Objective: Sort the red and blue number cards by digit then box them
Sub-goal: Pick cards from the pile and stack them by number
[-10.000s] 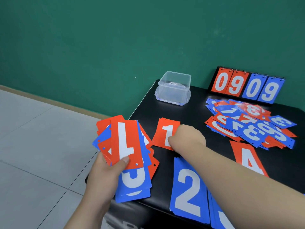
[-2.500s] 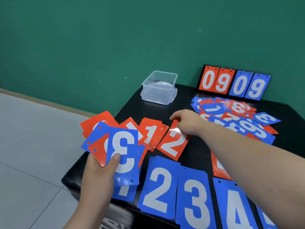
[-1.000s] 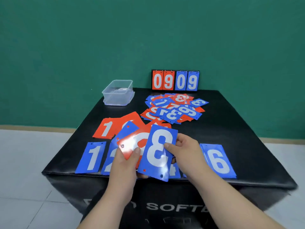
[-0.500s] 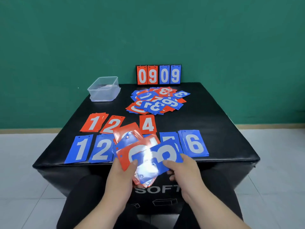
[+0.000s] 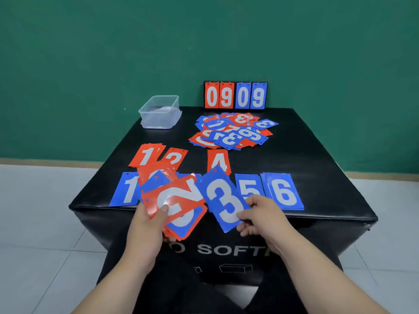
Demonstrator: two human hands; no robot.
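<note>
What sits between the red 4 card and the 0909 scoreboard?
Head view: the unsorted heap of red and blue cards lies between the red 4 card and the scoreboard.

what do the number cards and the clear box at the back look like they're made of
The blue 3 card in the right hand looks like thin, stiff plastic sheet, possibly laminated card; the red 2 card in the left hand shows shiny glare. The clear box seems rigid translucent plastic: its walls are see-through.
</note>
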